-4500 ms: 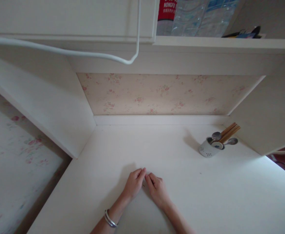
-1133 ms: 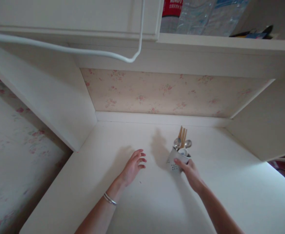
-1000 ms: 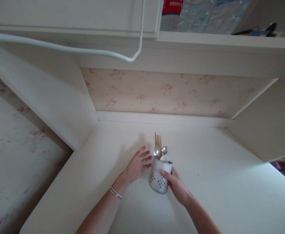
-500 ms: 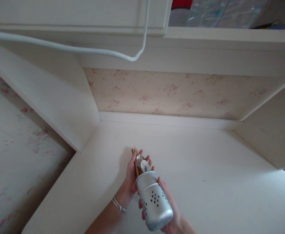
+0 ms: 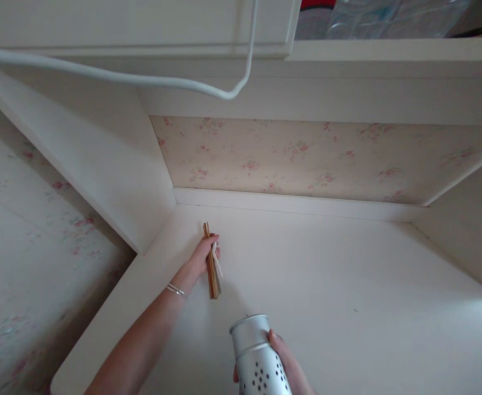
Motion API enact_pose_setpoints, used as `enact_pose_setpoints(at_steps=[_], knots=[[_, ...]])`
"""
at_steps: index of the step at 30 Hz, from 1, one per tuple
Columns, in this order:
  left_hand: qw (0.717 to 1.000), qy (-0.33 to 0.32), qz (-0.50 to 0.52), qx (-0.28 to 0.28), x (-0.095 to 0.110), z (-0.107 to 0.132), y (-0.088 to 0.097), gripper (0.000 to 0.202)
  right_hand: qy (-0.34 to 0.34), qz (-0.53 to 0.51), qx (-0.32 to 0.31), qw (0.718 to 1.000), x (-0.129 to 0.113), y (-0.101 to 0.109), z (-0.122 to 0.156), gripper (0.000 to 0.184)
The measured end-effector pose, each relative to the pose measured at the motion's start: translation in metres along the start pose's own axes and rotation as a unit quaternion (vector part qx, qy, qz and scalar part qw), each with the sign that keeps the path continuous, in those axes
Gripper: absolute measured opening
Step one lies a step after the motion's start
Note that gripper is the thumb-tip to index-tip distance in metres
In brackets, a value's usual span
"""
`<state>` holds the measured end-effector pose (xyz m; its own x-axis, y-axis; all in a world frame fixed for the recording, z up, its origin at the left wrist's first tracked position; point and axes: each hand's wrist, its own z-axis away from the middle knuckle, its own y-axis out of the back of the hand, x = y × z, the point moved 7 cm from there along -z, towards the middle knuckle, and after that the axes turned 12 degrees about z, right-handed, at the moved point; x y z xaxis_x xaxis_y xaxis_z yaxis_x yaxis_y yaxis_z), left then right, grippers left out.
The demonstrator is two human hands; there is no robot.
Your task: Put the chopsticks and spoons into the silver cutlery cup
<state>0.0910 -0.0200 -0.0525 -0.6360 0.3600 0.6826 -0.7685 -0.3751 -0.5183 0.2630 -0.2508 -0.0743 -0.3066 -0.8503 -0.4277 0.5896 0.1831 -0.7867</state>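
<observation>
My left hand (image 5: 203, 252) is closed around a bundle of wooden chopsticks (image 5: 212, 277), held over the left part of the white surface. A white spoon (image 5: 217, 260) is in the same grip, its handle slanting down along the sticks. Bracelets circle that wrist. Lower down, my right hand (image 5: 288, 356) grips a silver metal utensil holder (image 5: 259, 351) with clusters of round holes, tilted with its rim pointing away from me. The holder's bottom lies outside the view, and its inside is hidden.
The white surface (image 5: 327, 285) ends at a flower-patterned back wall (image 5: 302, 156) and a side panel (image 5: 88, 148). A cabinet door (image 5: 142, 27) and a white cable (image 5: 162, 82) hang overhead. Clear plastic packaging (image 5: 397, 19) sits in the upper cabinet at right.
My left hand has moved away and to the left, drawing the chopsticks and spoon out of the utensil holder. The holder, still in my right hand, now sits lower in view.
</observation>
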Motion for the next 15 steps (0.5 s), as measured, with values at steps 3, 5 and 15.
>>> enact_pose_setpoints(at_steps=[3,5,15], knots=[[0.988,-0.047,-0.137,0.052,0.04,-0.025,0.012,0.016,0.008,-0.002,0.039,0.999,0.001,0.012,0.002,0.076],[0.968,-0.077,-0.222,0.086,0.066,-0.039,0.015,0.017,0.022,-0.011,0.068,0.997,-0.001,0.021,0.005,0.072],[0.81,-0.186,-0.527,0.176,0.133,-0.078,0.013,0.039,0.075,-0.043,0.091,0.992,-0.004,0.037,0.002,0.073]])
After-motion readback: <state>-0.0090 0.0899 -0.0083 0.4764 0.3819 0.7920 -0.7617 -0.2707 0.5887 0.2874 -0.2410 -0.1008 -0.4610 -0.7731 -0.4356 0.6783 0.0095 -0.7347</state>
